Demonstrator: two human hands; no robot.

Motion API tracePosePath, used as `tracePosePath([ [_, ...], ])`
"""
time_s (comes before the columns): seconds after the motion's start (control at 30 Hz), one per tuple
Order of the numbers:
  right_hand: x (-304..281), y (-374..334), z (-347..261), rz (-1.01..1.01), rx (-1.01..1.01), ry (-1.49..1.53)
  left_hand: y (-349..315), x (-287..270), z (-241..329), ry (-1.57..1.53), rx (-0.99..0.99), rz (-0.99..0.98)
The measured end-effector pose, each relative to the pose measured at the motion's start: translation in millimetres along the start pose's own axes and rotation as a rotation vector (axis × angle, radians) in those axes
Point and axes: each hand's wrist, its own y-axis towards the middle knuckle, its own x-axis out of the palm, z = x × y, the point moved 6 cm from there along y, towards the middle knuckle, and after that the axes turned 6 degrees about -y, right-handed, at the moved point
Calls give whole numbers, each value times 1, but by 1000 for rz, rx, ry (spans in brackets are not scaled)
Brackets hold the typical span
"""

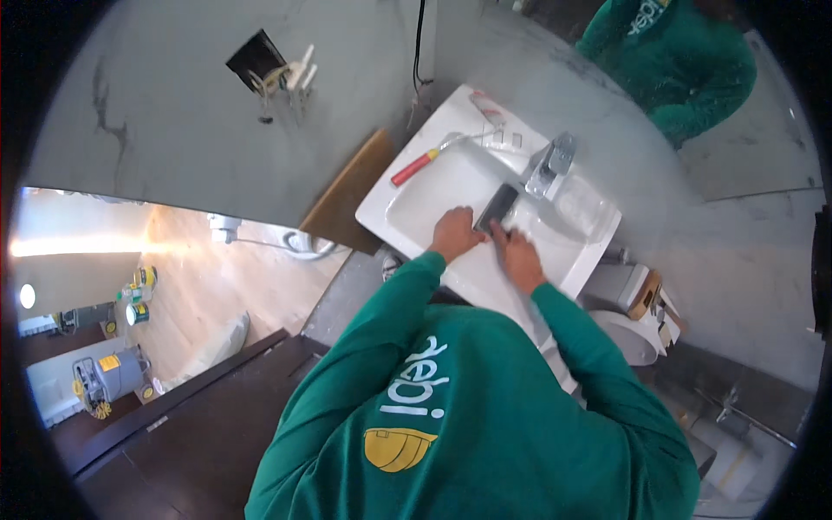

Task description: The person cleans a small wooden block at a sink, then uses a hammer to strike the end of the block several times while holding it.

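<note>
In the white washbasin [416, 204], a dark grey rectangular block [499, 206] lies between my two hands, below the tap. My left hand [456, 234] is closed at the block's near left end, its fingers curled. My right hand [518, 258] grips the near right edge, one finger reaching along it. The block's near end is partly hidden by my fingers. A metal tap [551, 163] stands at the basin's back right. On the basin's left rim lies a tool with a red and yellow handle [414, 168] and a thin metal rod.
A brown board [347, 195] leans beside the basin's left. A toilet [626, 336] stands at the right. Loose wiring [286, 80] hangs from a wall opening. Beyond the doorway are a grey wheeled machine [120, 374] and tubs [137, 313]. A dark door [204, 425] is at lower left; a mirror [667, 69] shows a green sleeve.
</note>
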Motion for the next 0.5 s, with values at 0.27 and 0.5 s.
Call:
tracePosePath([
  [0.27,-5,-3,-14,-36,59,58,2,0,-2,5,-39,-63],
  [0.5,-17,50,23,110,131,23,5,-4,1,-46,-32,-71],
])
